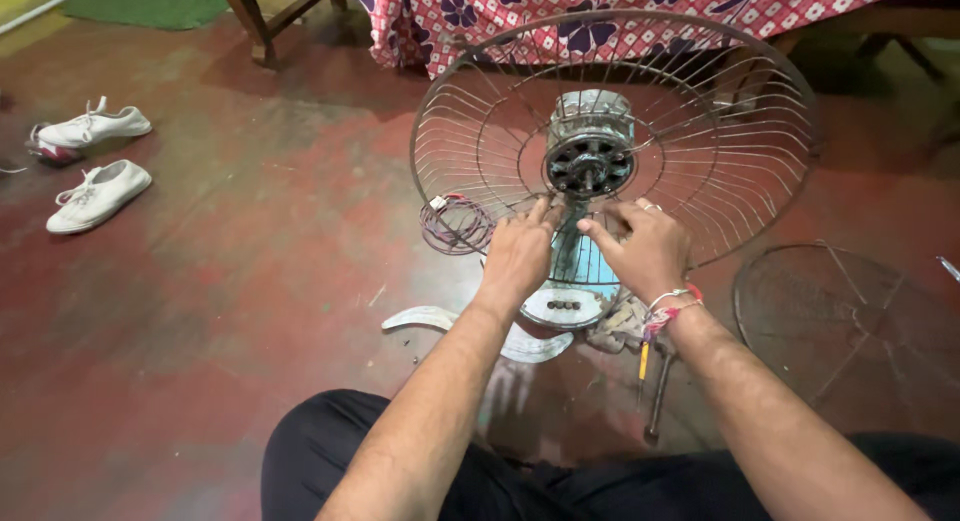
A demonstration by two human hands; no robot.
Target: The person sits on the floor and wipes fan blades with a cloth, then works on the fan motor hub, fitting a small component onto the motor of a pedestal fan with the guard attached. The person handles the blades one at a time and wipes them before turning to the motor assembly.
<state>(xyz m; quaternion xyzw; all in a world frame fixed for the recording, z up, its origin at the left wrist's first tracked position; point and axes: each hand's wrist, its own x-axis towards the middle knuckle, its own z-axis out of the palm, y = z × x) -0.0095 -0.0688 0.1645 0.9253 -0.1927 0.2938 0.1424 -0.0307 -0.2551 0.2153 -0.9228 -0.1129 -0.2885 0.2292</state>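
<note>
Both hands, left hand and right hand, fingers spread on the guard at frame centre below the motor, should press evenly, I judge.

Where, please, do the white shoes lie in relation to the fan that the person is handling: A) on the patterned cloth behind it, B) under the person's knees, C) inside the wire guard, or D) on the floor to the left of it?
D: the two white shoes lie on the red floor well to the left of the fan's wire guard, at which both hands work.
</note>
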